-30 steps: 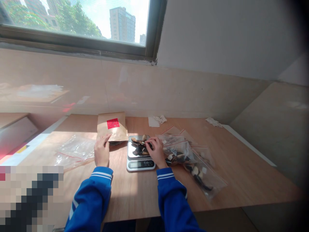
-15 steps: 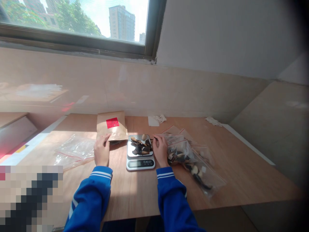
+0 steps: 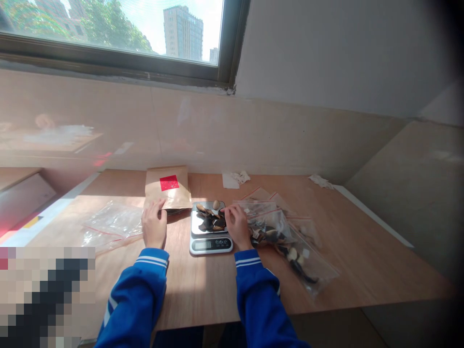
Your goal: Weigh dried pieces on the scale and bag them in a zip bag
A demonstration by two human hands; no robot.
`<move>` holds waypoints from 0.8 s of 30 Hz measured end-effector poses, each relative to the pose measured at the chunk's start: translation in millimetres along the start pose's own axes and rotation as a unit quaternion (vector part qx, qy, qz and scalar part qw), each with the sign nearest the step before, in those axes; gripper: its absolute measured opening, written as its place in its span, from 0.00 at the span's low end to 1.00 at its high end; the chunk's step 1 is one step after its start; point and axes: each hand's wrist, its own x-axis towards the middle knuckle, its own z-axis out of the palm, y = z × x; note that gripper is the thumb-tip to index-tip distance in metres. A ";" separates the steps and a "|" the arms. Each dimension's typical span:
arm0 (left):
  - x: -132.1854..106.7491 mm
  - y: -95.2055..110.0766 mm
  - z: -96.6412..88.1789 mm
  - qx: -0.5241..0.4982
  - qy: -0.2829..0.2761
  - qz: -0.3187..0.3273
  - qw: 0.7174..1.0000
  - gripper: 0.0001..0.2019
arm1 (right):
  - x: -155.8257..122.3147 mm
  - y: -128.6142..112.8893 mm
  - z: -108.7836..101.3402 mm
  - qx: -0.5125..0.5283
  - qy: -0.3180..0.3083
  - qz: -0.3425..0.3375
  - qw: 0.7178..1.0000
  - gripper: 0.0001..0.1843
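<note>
My left hand (image 3: 154,224) is at the lower left corner of a brown paper bag (image 3: 154,186) with a red label, fingers curled onto its edge. A dark gap shows under the bag's near edge. To the right of it stands a digital kitchen scale (image 3: 195,244). Dark, pale-edged dried slices (image 3: 212,223) are heaped on its plate, and a small round tan piece (image 3: 216,204) sits behind them. Over the plate's right side, my right hand (image 3: 237,224) pinches what looks like a dark dried slice, mostly hidden by the fingers.
Right of the scale lie several clear zip bags (image 3: 279,217) with dark and pale pieces inside. A clear plastic bag (image 3: 112,222) lies flat at the left. White paper scraps (image 3: 232,180) rest by the wall, with another crumpled scrap (image 3: 321,182) farther right. A window (image 3: 145,38) is above.
My right hand has moved left from beside the scale to over its plate, carrying the dark slice. My left hand stays at the paper bag, nearly unmoved.
</note>
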 end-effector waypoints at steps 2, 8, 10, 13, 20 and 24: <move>-0.3 -0.5 1.1 0.002 0.001 0.005 1.000 0.19 | -0.2 -0.9 0.3 0.000 -0.008 -0.005 1.000 0.13; 0.5 2.3 0.7 0.019 0.026 0.025 0.999 0.21 | -1.8 -0.9 1.6 -0.011 -0.048 -0.010 0.999 0.11; -0.1 7.8 -2.0 0.010 0.055 0.039 0.998 0.22 | -1.6 -0.5 1.9 -0.010 -0.047 -0.013 0.999 0.11; -4.0 18.8 -6.6 -0.009 0.077 0.082 0.994 0.21 | -0.5 -1.3 1.3 -0.003 -0.026 -0.018 1.000 0.11; -11.5 31.7 -6.9 0.005 -0.009 0.172 0.985 0.19 | 0.5 -7.7 -6.6 0.019 0.153 0.009 0.988 0.15; -7.8 24.9 -1.1 0.058 -0.057 0.127 0.989 0.17 | -0.3 -6.3 -8.5 0.018 0.214 0.027 0.976 0.14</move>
